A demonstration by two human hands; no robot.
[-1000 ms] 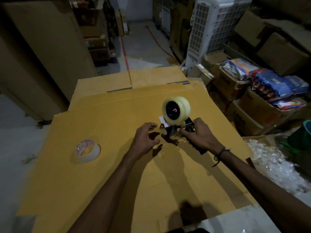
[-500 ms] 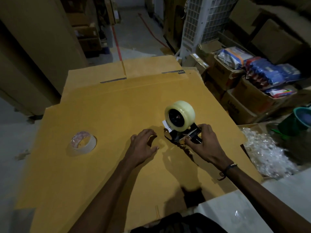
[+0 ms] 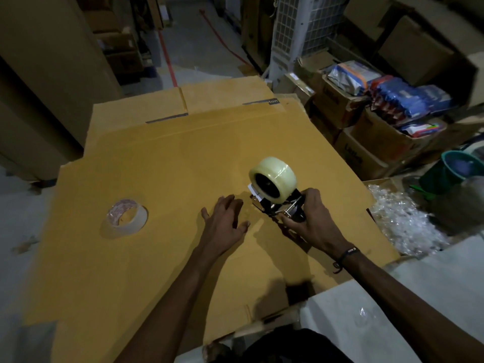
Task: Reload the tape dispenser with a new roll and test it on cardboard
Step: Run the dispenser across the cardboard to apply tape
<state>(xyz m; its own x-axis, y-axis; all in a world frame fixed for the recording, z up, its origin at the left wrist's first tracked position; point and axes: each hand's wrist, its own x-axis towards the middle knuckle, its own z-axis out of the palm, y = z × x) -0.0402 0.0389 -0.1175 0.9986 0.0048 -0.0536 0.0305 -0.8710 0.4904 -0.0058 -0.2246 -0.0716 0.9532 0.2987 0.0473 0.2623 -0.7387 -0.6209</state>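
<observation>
The right hand (image 3: 311, 224) is gripping the black handle of the dispenser (image 3: 281, 205), fingers wrapped tight around it, and is holding its front end down against the cardboard (image 3: 162, 184). A full clear roll (image 3: 273, 177) is sitting on the dispenser's hub, just above and ahead of that grip, standing on edge with its dark core facing the person. A small white tab is showing at the dispenser's front, just left of the roll's lower edge.

The left hand (image 3: 225, 224) is lying open and flat on the cardboard, fingers spread, grasping nothing. It is resting just to the left of the gripped dispenser, its fingertips near the front end but apart from it. Between the two hands a faint shiny strip is catching the light on the board; I cannot tell whether it is laid tape.

Well to the left of the grip, past the open hand, a second, nearly spent roll (image 3: 127, 216) is lying flat on the cardboard. A dark band is circling the right wrist, behind the grip. Off to the right of the gripping hand, beyond the board's edge, boxes (image 3: 366, 142) of packets are stacked, and a green bucket (image 3: 450, 171) is standing near a heap of clear plastic scraps (image 3: 400, 221).
</observation>
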